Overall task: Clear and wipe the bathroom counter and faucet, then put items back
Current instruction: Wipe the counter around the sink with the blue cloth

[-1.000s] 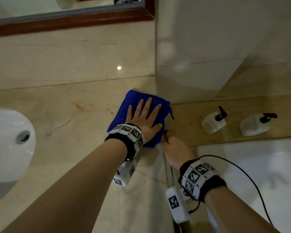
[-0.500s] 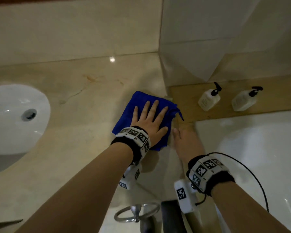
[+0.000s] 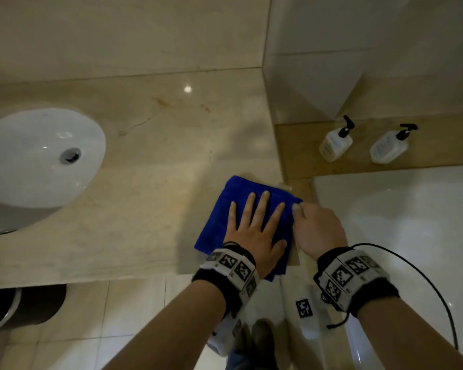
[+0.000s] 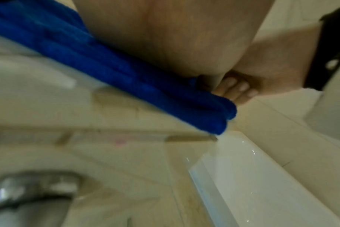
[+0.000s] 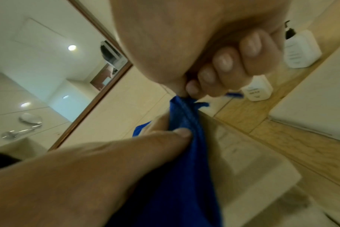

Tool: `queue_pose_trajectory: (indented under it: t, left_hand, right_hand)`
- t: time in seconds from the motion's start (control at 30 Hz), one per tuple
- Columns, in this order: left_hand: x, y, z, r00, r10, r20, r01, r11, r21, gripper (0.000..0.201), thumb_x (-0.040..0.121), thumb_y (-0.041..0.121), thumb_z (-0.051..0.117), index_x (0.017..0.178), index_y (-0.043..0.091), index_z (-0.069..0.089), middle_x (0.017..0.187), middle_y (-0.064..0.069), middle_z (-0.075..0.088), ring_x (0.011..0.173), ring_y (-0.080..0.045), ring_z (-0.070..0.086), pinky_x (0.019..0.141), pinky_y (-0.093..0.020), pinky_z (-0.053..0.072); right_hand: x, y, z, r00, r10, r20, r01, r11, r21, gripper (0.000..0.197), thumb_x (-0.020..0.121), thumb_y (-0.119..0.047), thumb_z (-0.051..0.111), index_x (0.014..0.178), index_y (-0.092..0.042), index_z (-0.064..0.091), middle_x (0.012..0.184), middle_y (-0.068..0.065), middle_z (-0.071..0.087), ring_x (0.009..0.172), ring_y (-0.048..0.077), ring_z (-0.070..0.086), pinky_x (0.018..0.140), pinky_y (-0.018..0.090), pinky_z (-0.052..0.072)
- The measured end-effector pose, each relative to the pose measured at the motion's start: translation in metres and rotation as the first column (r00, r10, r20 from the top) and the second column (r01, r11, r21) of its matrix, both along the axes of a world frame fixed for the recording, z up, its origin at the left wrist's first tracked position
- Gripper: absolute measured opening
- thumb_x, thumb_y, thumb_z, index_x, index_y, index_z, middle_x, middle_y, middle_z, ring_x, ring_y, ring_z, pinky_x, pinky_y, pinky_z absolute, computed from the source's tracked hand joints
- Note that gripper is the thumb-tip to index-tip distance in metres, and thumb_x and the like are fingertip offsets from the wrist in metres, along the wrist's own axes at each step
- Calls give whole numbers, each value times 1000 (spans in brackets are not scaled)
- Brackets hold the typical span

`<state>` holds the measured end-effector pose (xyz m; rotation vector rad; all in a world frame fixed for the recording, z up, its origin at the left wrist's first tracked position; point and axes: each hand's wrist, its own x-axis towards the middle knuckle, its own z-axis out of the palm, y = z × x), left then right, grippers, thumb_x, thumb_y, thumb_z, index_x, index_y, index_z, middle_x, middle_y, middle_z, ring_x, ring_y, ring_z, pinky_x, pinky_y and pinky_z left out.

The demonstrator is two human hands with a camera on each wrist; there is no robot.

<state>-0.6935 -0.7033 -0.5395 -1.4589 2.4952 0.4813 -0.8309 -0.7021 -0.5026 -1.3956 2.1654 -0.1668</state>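
A folded blue cloth [image 3: 219,217] lies on the beige marble counter [image 3: 150,182], at its front right corner. My left hand [image 3: 254,231] presses flat on the cloth with its fingers spread and straight. My right hand [image 3: 316,231] is at the cloth's right edge with its fingers curled. In the right wrist view those fingertips [image 5: 223,59] pinch the blue cloth [image 5: 184,169] by its hem, and a finger of my left hand [image 5: 145,142] presses on it. The left wrist view shows the blue cloth [image 4: 107,69] under my palm. No faucet is in the head view.
A white sink basin [image 3: 38,156] is set in the counter at the left. Two white pump bottles [image 3: 334,142] [image 3: 388,148] stand on a wooden ledge at the right, behind a white bathtub [image 3: 398,222]. A dark bin [image 3: 24,305] stands on the tiled floor below.
My left hand has slid the cloth from the back wall to the counter's front right corner. My right hand has moved up to the cloth's right edge and taken hold of it.
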Motion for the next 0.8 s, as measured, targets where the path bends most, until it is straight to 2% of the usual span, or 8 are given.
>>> queue_pose_trajectory:
  t: [0.17, 0.3, 0.37, 0.43, 0.47, 0.53, 0.6, 0.8]
  left_hand:
    - [0, 25, 6, 995, 84, -57, -83, 996, 24, 68, 94, 61, 15, 137, 38, -32, 153, 7, -31, 142, -19, -28, 114, -51, -17]
    - [40, 7, 27, 980, 182, -76, -184, 982, -31, 68, 95, 56, 20, 144, 39, -25, 154, 9, -30, 143, -20, -26, 117, -52, -8]
    - [77, -4, 36, 953, 294, -70, -300, 951, -81, 70, 95, 51, 24, 146, 38, -23, 155, 9, -28, 144, -19, -23, 117, -52, -7]
    - [117, -11, 37, 909, 417, -2, -416, 906, -84, 69, 95, 50, 21, 144, 37, -26, 153, 9, -31, 143, -18, -24, 118, -51, -6]
    - [138, -13, 34, 886, 461, 38, -457, 886, -80, 68, 95, 52, 18, 143, 38, -29, 153, 9, -32, 142, -18, -24, 118, -50, -6]
    - [173, -10, 25, 863, 500, 72, -495, 866, -68, 67, 93, 59, 11, 141, 40, -31, 152, 10, -34, 142, -17, -25, 118, -50, -7]
    - [196, -2, 16, 864, 498, 73, -494, 867, -67, 66, 91, 63, 7, 143, 41, -28, 151, 12, -36, 142, -16, -26, 117, -49, -10]
    - [202, 11, -2, 847, 531, 30, -528, 846, -79, 62, 92, 60, 0, 142, 40, -30, 149, 13, -38, 141, -15, -28, 118, -46, -9]
  right_hand:
    - [23, 20, 20, 997, 79, -17, -80, 937, -341, 39, 98, -31, 40, 60, -23, 37, 55, -5, 44, 50, 7, 39, 47, 25, 24]
    - [44, 27, 24, 968, 249, 36, -199, 848, -492, 22, 98, -21, 43, 76, -21, 46, 80, -9, 47, 66, 7, 46, 58, 20, 32]
    - [53, 30, 19, 947, 321, 29, -282, 870, -403, 16, 96, -17, 44, 106, -20, 55, 118, -3, 49, 102, 14, 52, 76, 23, 41]
    - [64, 32, 7, 922, 386, 34, -370, 901, -226, 39, 98, -22, 41, 137, -23, 40, 151, 5, 22, 140, 22, 24, 105, 29, 33]
    - [70, 32, 2, 915, 400, 44, -388, 906, -169, 46, 100, -28, 38, 144, -25, 30, 158, 6, 7, 146, 25, 7, 116, 35, 21]
    - [79, 30, -7, 904, 426, 28, -420, 900, -118, 53, 101, -37, 31, 151, -28, 14, 159, 8, -11, 146, 29, -11, 120, 44, 2]
    - [82, 30, -16, 887, 457, -61, -461, 881, -104, 57, 100, -42, 26, 152, -30, 5, 159, 9, -17, 145, 31, -16, 118, 48, -5]
    - [94, 38, -41, 897, 345, -277, -388, 915, -115, 67, 92, -57, 9, 153, -29, 3, 159, 17, -1, 145, 41, 1, 116, 57, 3]
